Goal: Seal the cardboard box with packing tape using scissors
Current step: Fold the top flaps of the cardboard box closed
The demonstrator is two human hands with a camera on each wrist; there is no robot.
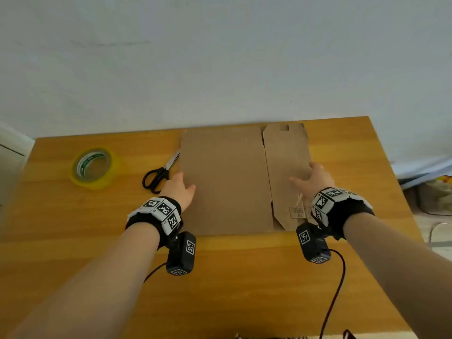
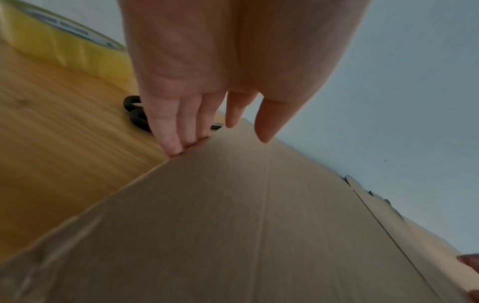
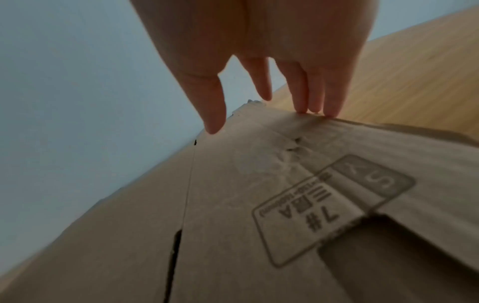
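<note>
A flattened cardboard box (image 1: 225,182) (image 2: 259,225) (image 3: 233,205) lies on the wooden table (image 1: 220,277), its narrow flap panel to the right with a printed stamp. My left hand (image 1: 179,189) (image 2: 233,114) touches the box's left edge with straight fingers, thumb hovering over the cardboard. Over on the flap's right edge, my right hand (image 1: 310,177) (image 3: 261,90) has its fingertips on the edge and its thumb above the panel. Black-handled scissors (image 1: 171,162) (image 2: 136,116) lie just left of the box. A yellow tape roll (image 1: 107,177) (image 2: 64,47) lies flat further left.
A plain wall rises right behind the table's far edge. Black cables (image 1: 335,289) trail from the wrist cameras across the near table. Beyond the right table edge stand a clear container and bags (image 1: 433,192); a white unit (image 1: 12,152) is at the left.
</note>
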